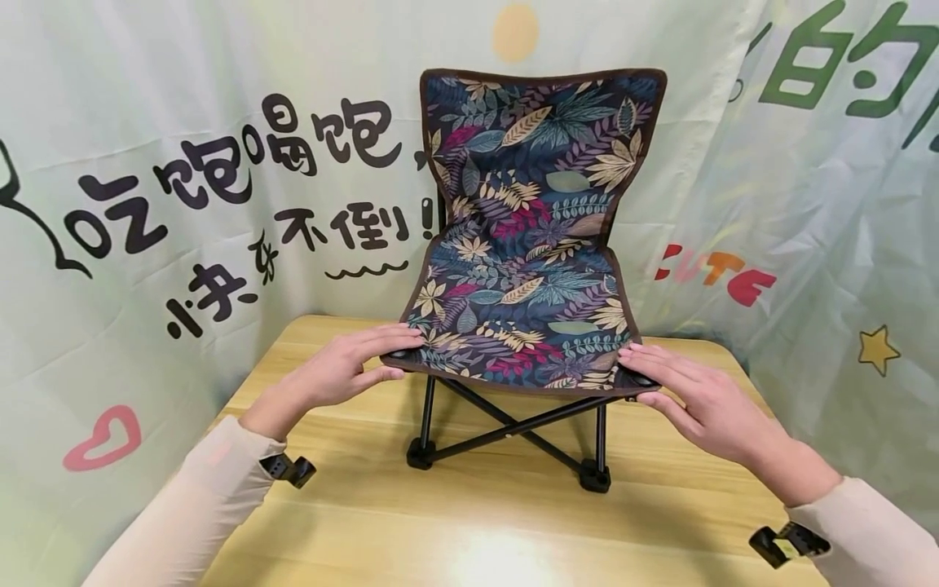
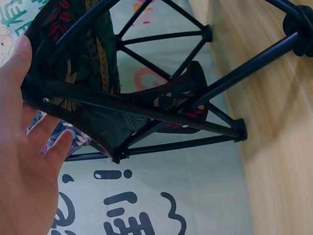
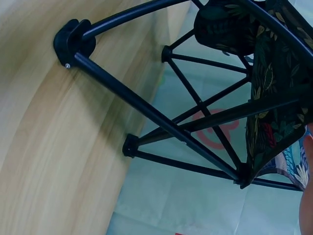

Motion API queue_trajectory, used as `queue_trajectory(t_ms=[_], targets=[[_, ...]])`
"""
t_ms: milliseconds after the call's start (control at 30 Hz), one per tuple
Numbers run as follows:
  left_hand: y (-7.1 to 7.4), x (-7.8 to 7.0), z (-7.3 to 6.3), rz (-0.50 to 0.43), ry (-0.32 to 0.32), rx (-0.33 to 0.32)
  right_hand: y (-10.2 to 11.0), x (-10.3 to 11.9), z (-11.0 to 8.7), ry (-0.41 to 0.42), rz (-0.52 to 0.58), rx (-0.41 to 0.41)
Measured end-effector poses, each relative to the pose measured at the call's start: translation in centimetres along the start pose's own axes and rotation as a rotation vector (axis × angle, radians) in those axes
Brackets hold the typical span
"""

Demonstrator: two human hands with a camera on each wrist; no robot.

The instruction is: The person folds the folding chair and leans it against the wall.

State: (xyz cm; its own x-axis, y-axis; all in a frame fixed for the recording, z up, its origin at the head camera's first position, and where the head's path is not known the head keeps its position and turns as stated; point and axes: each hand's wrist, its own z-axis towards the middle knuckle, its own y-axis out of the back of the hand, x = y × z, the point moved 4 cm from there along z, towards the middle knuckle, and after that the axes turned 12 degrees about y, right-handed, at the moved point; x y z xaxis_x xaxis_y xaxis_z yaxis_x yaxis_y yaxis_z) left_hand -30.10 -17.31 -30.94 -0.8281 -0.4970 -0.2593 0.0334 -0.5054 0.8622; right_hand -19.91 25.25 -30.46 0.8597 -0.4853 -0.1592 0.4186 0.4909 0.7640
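Observation:
A small folding chair (image 1: 521,310) with dark leaf-patterned fabric and black legs stands upright and unfolded on the wooden table. My left hand (image 1: 341,367) rests on the seat's front left corner, fingers straight across the top and thumb along the front edge. On the front right corner lies my right hand (image 1: 704,399) in the same way. In the left wrist view the left hand (image 2: 32,161) touches the corner above the crossed leg tubes (image 2: 146,110). Only a sliver of the right hand (image 3: 306,196) shows in the right wrist view.
The table (image 1: 330,522) extends around the chair's black feet (image 1: 595,476). Pale printed curtains (image 1: 220,49) hang close behind and at both sides. Each sleeve carries a small black device, one at the left wrist (image 1: 289,469) and one at the right wrist (image 1: 788,542).

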Motion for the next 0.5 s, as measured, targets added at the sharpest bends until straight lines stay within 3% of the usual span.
queue_trajectory(t_ms=[400, 500], targets=[[-0.28, -0.08, 0.06, 0.036, -0.012, -0.040, 0.34, 0.52, 0.37, -0.008, -0.074, 0.006], [-0.23, -0.09, 0.16, 0.058, -0.007, -0.040, 0.28, 0.40, 0.52, 0.013, -0.069, -0.028]])
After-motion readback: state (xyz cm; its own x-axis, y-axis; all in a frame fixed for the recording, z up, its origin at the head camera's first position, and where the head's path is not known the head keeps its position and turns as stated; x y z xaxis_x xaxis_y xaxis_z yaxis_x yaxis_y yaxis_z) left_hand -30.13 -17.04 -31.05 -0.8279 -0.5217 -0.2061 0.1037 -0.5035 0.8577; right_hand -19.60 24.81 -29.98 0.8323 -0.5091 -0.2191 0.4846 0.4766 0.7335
